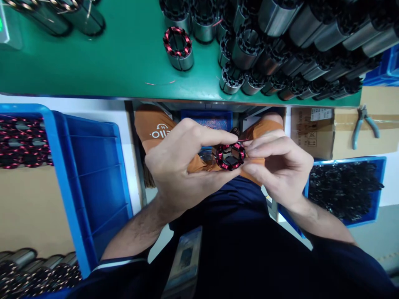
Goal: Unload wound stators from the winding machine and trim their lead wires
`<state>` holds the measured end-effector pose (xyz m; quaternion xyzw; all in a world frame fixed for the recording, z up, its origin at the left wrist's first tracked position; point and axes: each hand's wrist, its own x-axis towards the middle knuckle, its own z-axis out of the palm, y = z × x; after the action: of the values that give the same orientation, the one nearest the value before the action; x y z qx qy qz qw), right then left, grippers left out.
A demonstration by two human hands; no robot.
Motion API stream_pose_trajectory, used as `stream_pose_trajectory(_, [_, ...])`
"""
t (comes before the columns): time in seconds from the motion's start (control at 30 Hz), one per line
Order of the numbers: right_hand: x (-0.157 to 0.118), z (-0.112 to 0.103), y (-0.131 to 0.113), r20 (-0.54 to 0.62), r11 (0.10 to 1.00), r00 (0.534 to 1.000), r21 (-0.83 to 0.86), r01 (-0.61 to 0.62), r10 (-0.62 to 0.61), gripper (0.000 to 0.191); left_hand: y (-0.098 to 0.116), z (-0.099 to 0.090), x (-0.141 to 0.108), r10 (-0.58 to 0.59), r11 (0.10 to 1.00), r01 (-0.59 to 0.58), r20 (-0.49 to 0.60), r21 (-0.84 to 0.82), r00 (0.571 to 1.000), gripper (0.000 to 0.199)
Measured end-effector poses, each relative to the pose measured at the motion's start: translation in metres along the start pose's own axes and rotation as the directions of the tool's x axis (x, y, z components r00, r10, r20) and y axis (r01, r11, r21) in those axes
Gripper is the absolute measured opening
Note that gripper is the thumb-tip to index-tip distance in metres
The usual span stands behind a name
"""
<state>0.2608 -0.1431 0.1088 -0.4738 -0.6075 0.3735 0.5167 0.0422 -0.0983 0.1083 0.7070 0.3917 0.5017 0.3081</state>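
Over my lap, a motor stator (231,157) wound with red enamelled wire faces up, its round opening toward me. My left hand (183,162) grips it from the left, thumb and forefinger around its rim. The fingertips of my right hand (277,162) are closed at the stator's right edge, near a thin red wire end; whether they pinch the wire or the stator itself I cannot tell. Above my hands, another red-wound stator (178,49) stands upright on the green table (124,79).
Many unwound stators (247,50) crowd the table's right side. Blue crates (93,178) stand at left, with wound stators (25,141) beside them. Pliers (364,124) lie on a cardboard box (311,143) at right, above a blue bin of black parts (343,189). Wire scraps (160,83) lie near the table edge.
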Motion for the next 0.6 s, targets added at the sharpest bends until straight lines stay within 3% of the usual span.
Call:
stream_pose_trajectory(0.23, [0.008,-0.008,-0.006,-0.006,0.995,0.995,-0.008,-0.102,0.102,0.009,-0.003,0.002,0.0,0.01,0.997,-0.002,0.106,-0.075,0.994,0.039])
stream_pose_trajectory(0.37, [0.005,-0.001,-0.011,-0.061,0.965,0.967,0.109,-0.239,0.246,0.014,-0.002,0.003,0.0,-0.075,0.985,0.1,0.17,-0.142,0.983,0.038])
stream_pose_trajectory(0.47, [-0.003,0.01,-0.011,-0.017,0.895,0.926,0.265,-0.359,0.377,0.022,-0.003,0.002,-0.004,-0.121,0.986,0.141,0.206,-0.089,0.971,0.033])
stream_pose_trajectory(0.53, [-0.008,0.018,-0.008,0.001,0.861,0.905,0.306,-0.406,0.426,0.03,-0.005,0.002,-0.008,-0.093,0.995,0.1,0.221,-0.02,0.971,0.032])
stream_pose_trajectory(0.6, [-0.013,0.023,-0.004,-0.017,0.854,0.898,0.317,-0.412,0.439,0.026,-0.008,0.003,-0.012,-0.007,0.998,-0.006,0.199,0.063,0.98,0.033])
